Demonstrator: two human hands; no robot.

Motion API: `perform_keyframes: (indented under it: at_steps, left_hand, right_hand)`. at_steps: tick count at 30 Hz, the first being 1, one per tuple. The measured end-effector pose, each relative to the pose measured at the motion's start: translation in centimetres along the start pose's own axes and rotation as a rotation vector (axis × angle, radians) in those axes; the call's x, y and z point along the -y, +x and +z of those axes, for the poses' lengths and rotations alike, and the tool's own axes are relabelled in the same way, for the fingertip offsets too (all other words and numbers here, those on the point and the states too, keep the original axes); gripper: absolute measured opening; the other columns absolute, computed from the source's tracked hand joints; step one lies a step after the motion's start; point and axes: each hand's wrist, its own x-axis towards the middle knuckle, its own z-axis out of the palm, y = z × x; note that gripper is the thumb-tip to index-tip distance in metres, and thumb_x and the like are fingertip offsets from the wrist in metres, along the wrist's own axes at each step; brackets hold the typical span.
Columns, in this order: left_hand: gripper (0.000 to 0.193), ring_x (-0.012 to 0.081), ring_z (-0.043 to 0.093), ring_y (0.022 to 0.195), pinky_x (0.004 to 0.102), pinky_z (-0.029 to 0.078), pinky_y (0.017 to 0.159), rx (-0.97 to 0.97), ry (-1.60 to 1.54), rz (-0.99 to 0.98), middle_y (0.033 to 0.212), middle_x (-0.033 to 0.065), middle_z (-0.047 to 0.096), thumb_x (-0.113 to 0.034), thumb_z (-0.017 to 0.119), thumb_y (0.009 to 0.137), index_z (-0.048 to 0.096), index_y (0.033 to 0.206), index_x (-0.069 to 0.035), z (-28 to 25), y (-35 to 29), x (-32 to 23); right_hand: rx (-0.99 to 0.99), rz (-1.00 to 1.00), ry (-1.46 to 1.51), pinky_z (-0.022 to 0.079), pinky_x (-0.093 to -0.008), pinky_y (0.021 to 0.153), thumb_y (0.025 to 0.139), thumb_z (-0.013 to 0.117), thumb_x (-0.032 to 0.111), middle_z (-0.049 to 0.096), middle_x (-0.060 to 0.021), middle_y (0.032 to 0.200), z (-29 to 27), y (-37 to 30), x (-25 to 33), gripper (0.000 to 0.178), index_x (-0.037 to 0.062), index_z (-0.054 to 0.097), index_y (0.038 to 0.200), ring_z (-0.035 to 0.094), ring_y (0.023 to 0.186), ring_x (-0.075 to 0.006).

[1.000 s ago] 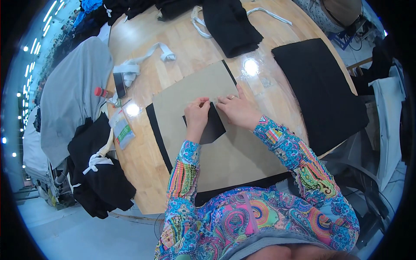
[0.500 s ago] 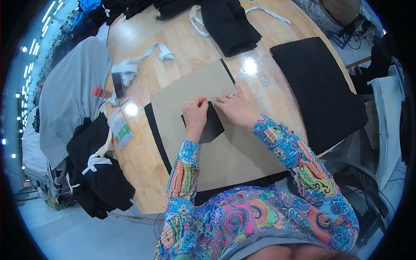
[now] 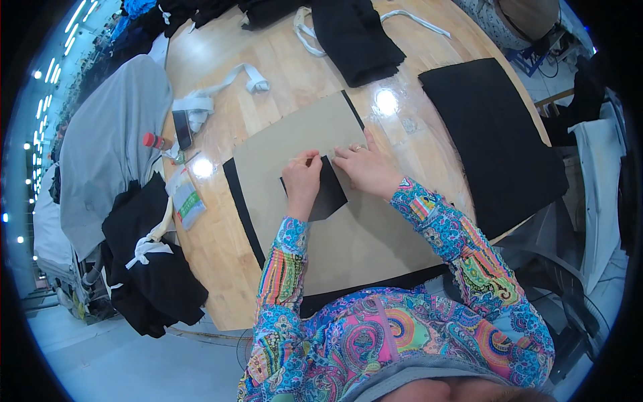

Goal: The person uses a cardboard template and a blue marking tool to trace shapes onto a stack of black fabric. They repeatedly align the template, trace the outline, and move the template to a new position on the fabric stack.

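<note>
A large tan card sheet (image 3: 365, 244) lies on black fabric (image 3: 242, 211), whose edges show along several of its sides. In the middle of the card is a black pocket-shaped patch (image 3: 328, 194); I cannot tell whether it is a cut-out window or a piece lying on top. My left hand (image 3: 303, 179) is over the patch's left part, fingers closed in a pinch at its upper edge. What they hold, if anything, is too small to make out. Just right of the patch, my right hand (image 3: 368, 164) rests on the card with its fingers apart and a ring on one.
Folded black fabric (image 3: 495, 127) lies at the right, another black piece (image 3: 355, 40) at the far side. To the left are white tape (image 3: 194, 105), a phone (image 3: 182, 128), a red-capped bottle (image 3: 154, 141) and a plastic packet (image 3: 189, 201). Grey cloth (image 3: 117, 147) hangs beyond the table's left edge.
</note>
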Motion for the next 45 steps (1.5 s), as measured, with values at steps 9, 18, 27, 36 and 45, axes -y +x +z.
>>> perform_keyframes:
  at_steps: [9,18,27,36,45]
  left_hand:
    - [0.018,0.0067,0.057,0.06,0.0236,0.045,0.054,-0.14,-0.203,-0.228,0.074,0.0062,0.069,-0.012,0.064,0.085,0.07,0.094,0.002,-5.5,-2.1,3.8]
    - [0.021,0.007,0.056,0.058,0.0241,0.045,0.054,-0.164,-0.108,-0.235,0.074,0.0066,0.069,-0.016,0.064,0.086,0.07,0.097,0.001,-6.3,-2.5,4.6]
    - [0.021,0.0082,0.057,0.058,0.0249,0.045,0.054,-0.146,-0.085,-0.251,0.074,0.0083,0.069,-0.016,0.064,0.085,0.07,0.095,0.001,-6.5,-2.5,3.8]
    - [0.022,0.0164,0.067,0.071,0.0278,0.05,0.066,-0.177,-0.051,-0.249,0.08,0.0128,0.071,-0.017,0.064,0.085,0.07,0.097,0.001,-6.7,-2.7,4.4]
    - [0.02,0.0172,0.067,0.071,0.0282,0.05,0.066,-0.175,-0.028,-0.195,0.081,0.0133,0.071,-0.017,0.064,0.085,0.071,0.094,-0.001,-6.2,-2.6,4.6]
  right_hand:
    - [0.133,0.016,0.003,0.015,-0.0614,0.112,0.067,0.076,0.009,0.054,-0.0048,0.121,-1.0,0.1,0.0,0.051,0.0102,0.059,0.115,0.053,0.115,-0.0253]
    - [0.117,0.006,0.007,0.014,-0.0624,0.112,0.068,0.075,0.007,0.054,-0.0057,0.123,-1.1,0.0,0.1,0.053,0.0099,0.058,0.118,0.053,0.116,-0.0263]
    - [0.187,0.02,0.003,0.013,-0.062,0.112,0.064,0.08,0.011,0.052,-0.0047,0.126,-1.8,0.3,0.5,0.06,0.0103,0.057,0.119,0.05,0.12,-0.026]
    - [0.223,0.028,0.005,0.013,-0.0616,0.112,0.065,0.08,0.011,0.051,-0.0058,0.129,-1.9,0.5,0.5,0.06,0.0103,0.056,0.12,0.049,0.122,-0.0268]
    - [0.209,0.023,0.002,0.014,-0.0618,0.112,0.064,0.081,0.012,0.051,-0.006,0.13,-1.8,0.4,0.5,0.063,0.0108,0.055,0.121,0.049,0.122,-0.0267]
